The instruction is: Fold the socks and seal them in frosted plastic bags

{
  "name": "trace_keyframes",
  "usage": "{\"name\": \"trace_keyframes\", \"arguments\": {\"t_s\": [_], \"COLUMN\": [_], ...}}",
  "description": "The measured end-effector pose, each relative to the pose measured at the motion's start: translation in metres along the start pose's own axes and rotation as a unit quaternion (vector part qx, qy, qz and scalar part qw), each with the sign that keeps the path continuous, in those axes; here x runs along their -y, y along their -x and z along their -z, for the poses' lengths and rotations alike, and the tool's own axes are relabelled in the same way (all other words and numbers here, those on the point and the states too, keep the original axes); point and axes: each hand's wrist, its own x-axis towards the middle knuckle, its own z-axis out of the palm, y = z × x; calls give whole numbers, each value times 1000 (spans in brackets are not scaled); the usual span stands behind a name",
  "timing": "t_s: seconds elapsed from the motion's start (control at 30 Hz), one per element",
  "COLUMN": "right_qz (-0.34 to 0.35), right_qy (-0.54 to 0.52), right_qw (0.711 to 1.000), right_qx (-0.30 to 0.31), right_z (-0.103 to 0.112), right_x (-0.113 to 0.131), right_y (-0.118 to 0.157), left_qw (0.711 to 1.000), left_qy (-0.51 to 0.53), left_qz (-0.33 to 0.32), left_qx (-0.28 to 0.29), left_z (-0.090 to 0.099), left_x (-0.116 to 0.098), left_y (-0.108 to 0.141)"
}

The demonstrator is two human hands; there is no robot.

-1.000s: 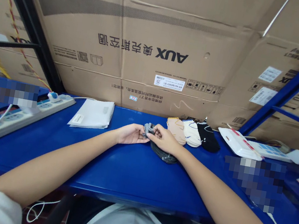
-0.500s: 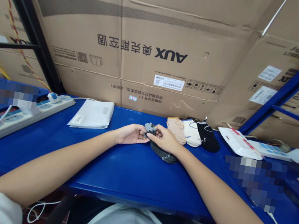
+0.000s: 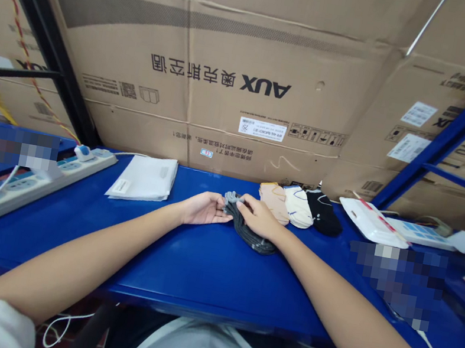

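Grey sock (image 3: 249, 231): dark grey, fine ribbing. Beige sock (image 3: 273, 201): plain. White sock (image 3: 297, 206): blue trim. Black sock (image 3: 322, 212): white marks. Table (image 3: 197, 270): glossy blue. Carton (image 3: 236, 49): tan, grey band, black print.

head-worn camera | faces forward, down | near hands (image 3: 205, 209) | above blue workbench (image 3: 193, 269)

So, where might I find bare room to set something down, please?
The widest bare tabletop lies between your forearms in front of the dark grey sock. A smaller patch lies between the power strip and the white papers. Beyond your right hand it is crowded with a beige sock, a white sock and a black sock.
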Motion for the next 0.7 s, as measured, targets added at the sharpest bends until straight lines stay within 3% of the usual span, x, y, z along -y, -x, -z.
{"name": "trace_keyframes", "arguments": {"t_s": [0.37,0.5,0.7], "right_qz": [16,18,18], "right_qy": [51,35,9], "right_qw": [999,999,1000], "right_qx": [11,13,23], "right_z": [-2,-2,-1], "right_x": [-5,-2,0], "right_y": [0,0,2], "left_qw": [1000,999,999], "left_qy": [-20,-20,-35], "left_qz": [-2,-10,-16], "left_qx": [12,33,17], "left_z": [2,3,2], "left_x": [1,1,2], "left_y": [-1,-1,-2]}}
